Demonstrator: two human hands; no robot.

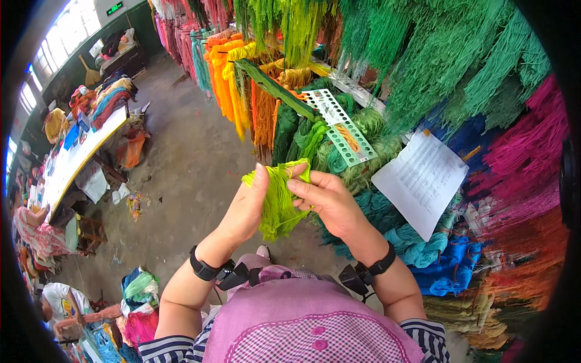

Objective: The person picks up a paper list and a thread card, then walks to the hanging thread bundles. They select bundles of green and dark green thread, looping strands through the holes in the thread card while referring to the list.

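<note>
Left hand: fingers closed on the lime-green yarn bundle, held in front of the chest.
Right hand: thumb and fingers pinching the same bundle's upper loop.
Colour card: long pale green strip with rows of holes, hanging among green skeins.
Paper sheet: white, printed, tilted, just right of the card.
Worktop: long, yellow-edged, far left.
</note>
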